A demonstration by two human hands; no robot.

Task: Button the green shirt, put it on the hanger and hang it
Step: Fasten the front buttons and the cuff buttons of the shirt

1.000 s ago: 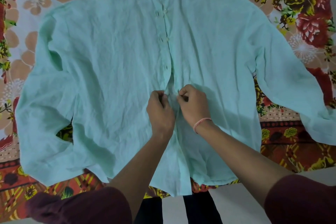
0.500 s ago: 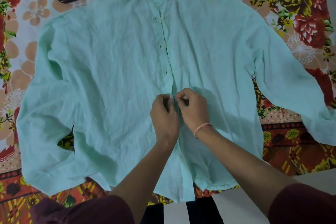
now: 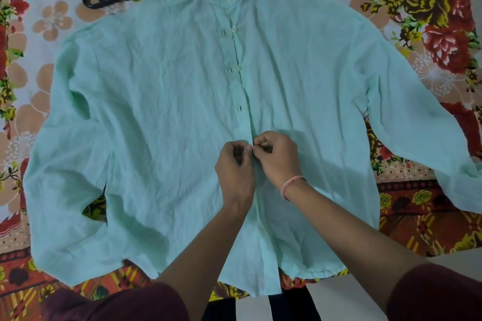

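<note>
Both hands pinch the front placket of the green shirt at mid-frame.

The left hand (image 3: 234,167) and right hand (image 3: 277,156) meet fingertip to fingertip, each closed on the fabric edge of the green shirt (image 3: 156,125), which lies flat and face up across the floral bedsheet (image 3: 430,21), sleeves spread to both sides. Above the hands a row of buttons (image 3: 234,29) runs up toward the collar. A black hanger (image 3: 104,0) lies at the upper left, partly under the shirt's shoulder.

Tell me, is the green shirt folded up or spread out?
Spread out. The green shirt lies flat on the flowery sheet, both sleeves stretched sideways.
</note>
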